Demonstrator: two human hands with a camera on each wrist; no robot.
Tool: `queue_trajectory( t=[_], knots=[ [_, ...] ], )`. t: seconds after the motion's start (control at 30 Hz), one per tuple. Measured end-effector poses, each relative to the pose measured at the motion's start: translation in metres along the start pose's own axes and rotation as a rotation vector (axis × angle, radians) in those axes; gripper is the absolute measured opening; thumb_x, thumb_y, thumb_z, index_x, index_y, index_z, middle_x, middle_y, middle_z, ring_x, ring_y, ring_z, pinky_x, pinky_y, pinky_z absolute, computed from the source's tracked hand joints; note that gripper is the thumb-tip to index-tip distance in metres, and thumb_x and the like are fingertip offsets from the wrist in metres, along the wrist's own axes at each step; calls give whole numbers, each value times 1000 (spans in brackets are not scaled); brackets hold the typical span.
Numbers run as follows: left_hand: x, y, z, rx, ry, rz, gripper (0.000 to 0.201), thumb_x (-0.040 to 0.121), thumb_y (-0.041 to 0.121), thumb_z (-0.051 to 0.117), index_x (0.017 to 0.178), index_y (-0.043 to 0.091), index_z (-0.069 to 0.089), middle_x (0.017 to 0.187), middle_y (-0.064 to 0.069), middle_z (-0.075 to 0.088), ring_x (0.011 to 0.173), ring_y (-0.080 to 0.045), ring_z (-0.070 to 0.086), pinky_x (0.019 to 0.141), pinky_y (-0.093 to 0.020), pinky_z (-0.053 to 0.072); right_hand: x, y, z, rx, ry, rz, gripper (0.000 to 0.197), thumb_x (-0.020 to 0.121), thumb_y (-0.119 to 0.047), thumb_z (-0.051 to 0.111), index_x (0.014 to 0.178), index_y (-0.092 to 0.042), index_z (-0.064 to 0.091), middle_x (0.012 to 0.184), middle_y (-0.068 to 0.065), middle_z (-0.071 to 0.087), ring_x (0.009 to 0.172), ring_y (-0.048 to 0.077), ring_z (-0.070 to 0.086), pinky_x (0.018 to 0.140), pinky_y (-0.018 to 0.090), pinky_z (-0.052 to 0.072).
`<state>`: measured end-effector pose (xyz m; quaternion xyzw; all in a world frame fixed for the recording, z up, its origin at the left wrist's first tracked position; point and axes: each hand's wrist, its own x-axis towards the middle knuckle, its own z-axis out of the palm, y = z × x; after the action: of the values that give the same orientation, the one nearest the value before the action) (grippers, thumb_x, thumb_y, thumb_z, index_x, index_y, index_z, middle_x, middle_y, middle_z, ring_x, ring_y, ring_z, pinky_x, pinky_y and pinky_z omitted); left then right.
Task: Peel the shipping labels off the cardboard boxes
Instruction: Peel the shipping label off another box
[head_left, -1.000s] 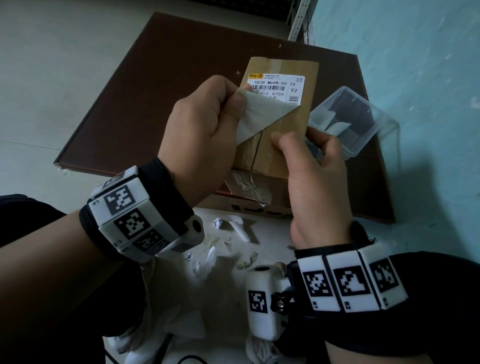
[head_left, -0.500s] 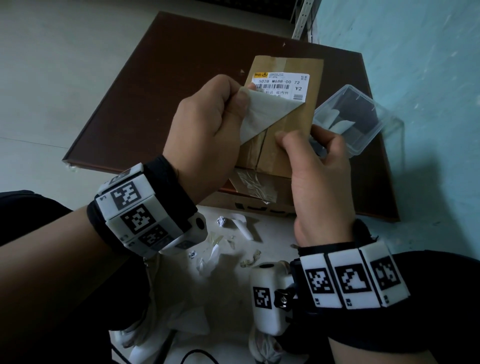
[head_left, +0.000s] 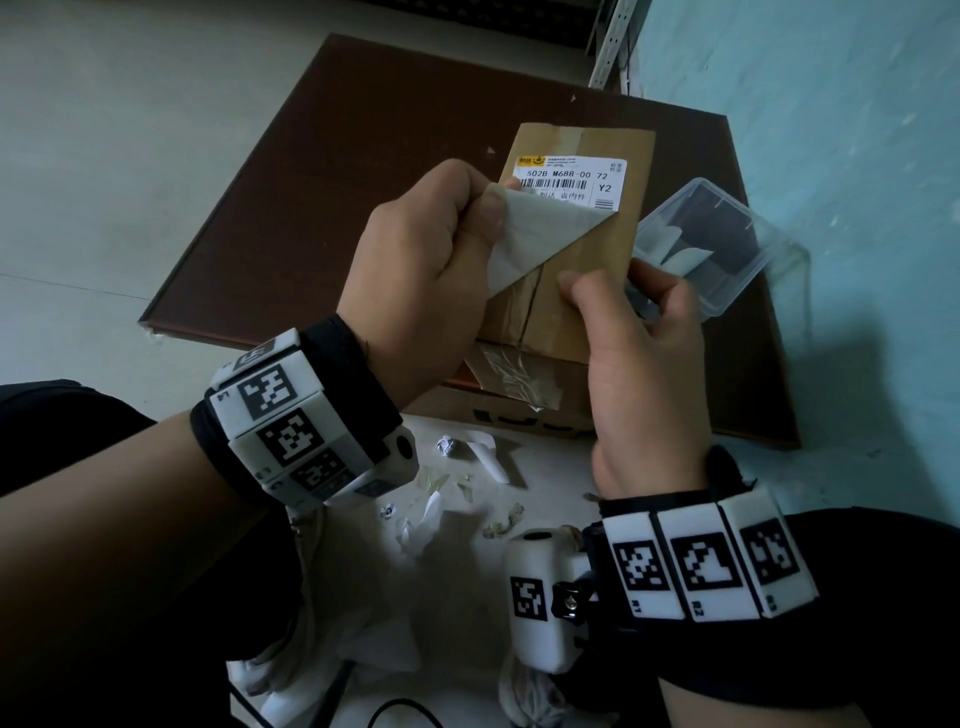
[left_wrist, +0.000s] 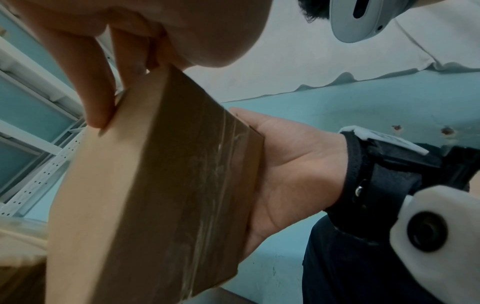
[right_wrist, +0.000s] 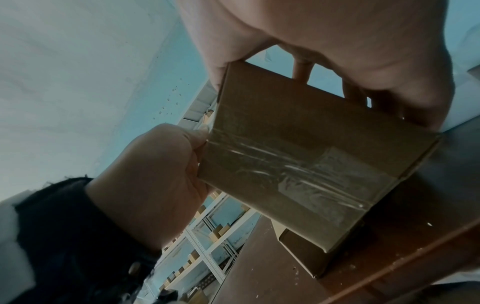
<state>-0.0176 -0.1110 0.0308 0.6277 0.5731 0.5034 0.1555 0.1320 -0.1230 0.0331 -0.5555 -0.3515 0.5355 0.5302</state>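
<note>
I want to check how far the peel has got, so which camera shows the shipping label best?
The head view. There the shipping label shows its printed top strip stuck to the cardboard box, its lower part folded up and pinched by the left hand. Both wrist views show only the box's brown taped sides, with no label visible.

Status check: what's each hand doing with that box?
Left hand pinches half-peeled white shipping label. Right hand grips brown cardboard box. Label's top strip still stuck. Nothing in the way.

A dark brown board (head_left: 322, 171) is lying on the pale floor (head_left: 104, 130), a teal wall (head_left: 831, 104) rising right, metal shelving (head_left: 605, 57) standing far.
</note>
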Motion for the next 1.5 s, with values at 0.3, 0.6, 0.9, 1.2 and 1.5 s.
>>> queue_trajectory(
  t=[0.3, 0.6, 0.9, 1.2, 1.5],
  knots=[
    [0, -1, 0, -11, -6, -2, 20, 107, 18, 46, 91, 12, 56, 74, 12, 49, 65, -5, 44, 56, -19, 36, 0, 0, -1, -9, 10, -12, 49, 92, -21, 80, 135, -24, 56, 118, 2, 73, 98, 14, 77, 76, 26, 64],
    [1, 1, -1, -16, -11, 2, 20, 107, 20, 46, 89, 16, 54, 74, 13, 47, 65, -2, 44, 57, -15, 34, -2, -2, 0, -4, 14, -12, 49, 93, -20, 80, 136, -23, 56, 113, 0, 73, 93, 11, 77, 76, 25, 64],
    [2, 0, -1, -28, -25, 7, 21, 107, 19, 47, 88, 15, 54, 71, 14, 46, 63, -1, 44, 57, -16, 35, -4, -3, -2, -24, 13, -1, 48, 94, -21, 79, 135, -23, 55, 118, 4, 73, 101, 19, 77, 83, 35, 67],
    [5, -5, -1, -88, -67, 1, 24, 106, 21, 46, 85, 13, 54, 73, 5, 48, 67, -15, 47, 59, -39, 44, -3, -3, -4, -39, 16, -10, 46, 93, -21, 79, 133, -22, 55, 115, 4, 74, 101, 21, 77, 84, 39, 68],
    [3, -7, 1, -143, -82, -44, 26, 106, 23, 44, 87, 10, 55, 80, -6, 52, 76, -36, 53, 62, -53, 51, -4, -3, -5, -50, 16, -40, 47, 94, -22, 78, 133, -24, 53, 113, 0, 73, 96, 15, 76, 74, 24, 63]
  ],
)
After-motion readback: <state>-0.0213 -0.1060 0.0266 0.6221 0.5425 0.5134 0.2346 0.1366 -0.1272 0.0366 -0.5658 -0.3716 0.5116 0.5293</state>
